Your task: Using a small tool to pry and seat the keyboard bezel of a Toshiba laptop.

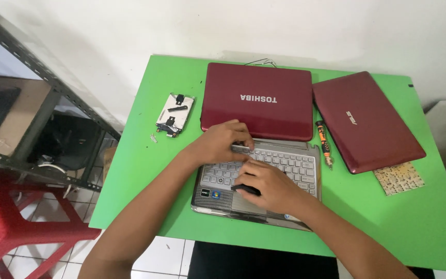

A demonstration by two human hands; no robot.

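- Head view: left hand [222,140] rests on the top row of the laptop keyboard [280,161], fingers curled on a small metal piece [240,148].
- Right hand [267,185] pinches a small black tool [245,189] over the touchpad.
- Laptop sits on a green table [145,155], screwdriver [324,144] just beside it.

Screwdriver [324,144] between 2 laptops; hard drive [174,114] left of them.

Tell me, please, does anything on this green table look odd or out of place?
Yes. A bare hard drive lies loose left of the dark red lid, with small screws scattered beside it, and a keyboard sheet lies by the closed red laptop.
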